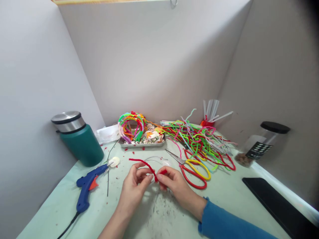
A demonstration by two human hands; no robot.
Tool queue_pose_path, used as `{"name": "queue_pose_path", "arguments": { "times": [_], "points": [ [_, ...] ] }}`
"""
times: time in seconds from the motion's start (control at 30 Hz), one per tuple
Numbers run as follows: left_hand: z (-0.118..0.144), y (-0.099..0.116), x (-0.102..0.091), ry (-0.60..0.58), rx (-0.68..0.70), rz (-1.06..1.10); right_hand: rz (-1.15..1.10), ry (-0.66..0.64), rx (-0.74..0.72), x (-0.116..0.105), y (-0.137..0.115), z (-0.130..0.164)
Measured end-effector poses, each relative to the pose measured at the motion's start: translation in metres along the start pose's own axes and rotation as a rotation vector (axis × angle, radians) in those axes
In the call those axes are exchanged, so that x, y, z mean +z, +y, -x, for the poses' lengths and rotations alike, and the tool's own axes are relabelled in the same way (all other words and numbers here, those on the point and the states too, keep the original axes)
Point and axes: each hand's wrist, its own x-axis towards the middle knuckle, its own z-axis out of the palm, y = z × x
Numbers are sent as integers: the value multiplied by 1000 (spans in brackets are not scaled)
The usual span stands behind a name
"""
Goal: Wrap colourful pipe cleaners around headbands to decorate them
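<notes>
Both of my hands meet over the middle of the pale green table (224,199). My left hand (134,189) and my right hand (174,184) pinch a red pipe cleaner (143,163) between their fingertips; its free end runs up and to the left, and a short bent end sticks out above my right fingers. A thin white wire or pipe cleaner (154,158) lies just behind my hands. Red and yellow scissors (194,167) rest right beside my right hand.
A blue glue gun (87,186) with its cord lies left, a white disc (115,161) at its nozzle. A teal flask (79,139) stands far left. A metal tray (142,143) of shells and coiled pipe cleaners, a loose pile (199,139), a jar (264,142) and a black slab (279,205).
</notes>
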Motion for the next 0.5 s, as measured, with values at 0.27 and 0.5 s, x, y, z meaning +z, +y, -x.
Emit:
{"name": "queue_pose_path", "arguments": {
  "times": [0.27,0.5],
  "points": [
    [0,5,1,2,-135,-235,-3,-36,-11,-2,4,0],
    [3,6,0,74,-59,-316,26,-19,-14,-2,7,0]
  ]
}}
